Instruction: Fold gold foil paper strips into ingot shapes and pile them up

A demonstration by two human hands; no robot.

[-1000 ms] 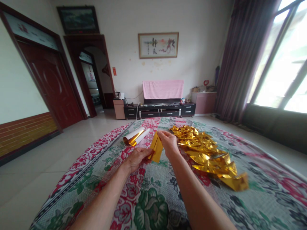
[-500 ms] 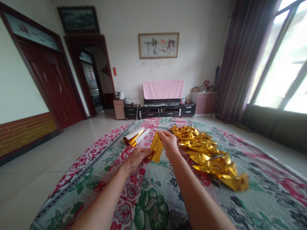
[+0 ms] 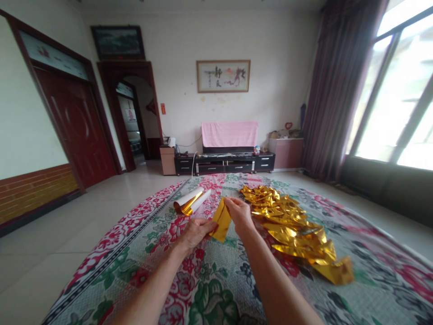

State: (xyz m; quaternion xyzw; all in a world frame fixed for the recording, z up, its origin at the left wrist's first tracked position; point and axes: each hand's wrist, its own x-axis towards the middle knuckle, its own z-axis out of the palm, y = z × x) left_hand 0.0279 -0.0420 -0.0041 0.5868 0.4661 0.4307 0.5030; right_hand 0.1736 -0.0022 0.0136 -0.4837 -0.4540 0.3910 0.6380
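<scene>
Between my two hands is a folded piece of gold foil paper point(image 3: 222, 224), held up over the flowered cloth. My left hand point(image 3: 196, 232) pinches its lower left edge, thumb on top. At the upper right corner my right hand point(image 3: 239, 212) grips it with closed fingers. A crease runs along the length of the piece. Just beyond my left hand lies a partly unrolled roll of gold foil paper point(image 3: 189, 206) with a white back. To the right of my right hand, a long heap of folded gold foil pieces point(image 3: 287, 221) spreads over the cloth.
The round table's flowered cloth point(image 3: 216, 295) extends under everything. Beyond the table stand a low black TV cabinet point(image 3: 211, 169), a pink towel point(image 3: 230, 134) over the screen and a side cabinet point(image 3: 287, 153). Doors are at left, a curtain point(image 3: 334, 90) and window at right.
The view has tipped slightly upward, so everything sits lower in the picture. Both hands still hold the gold foil piece, with little change in their grip.
</scene>
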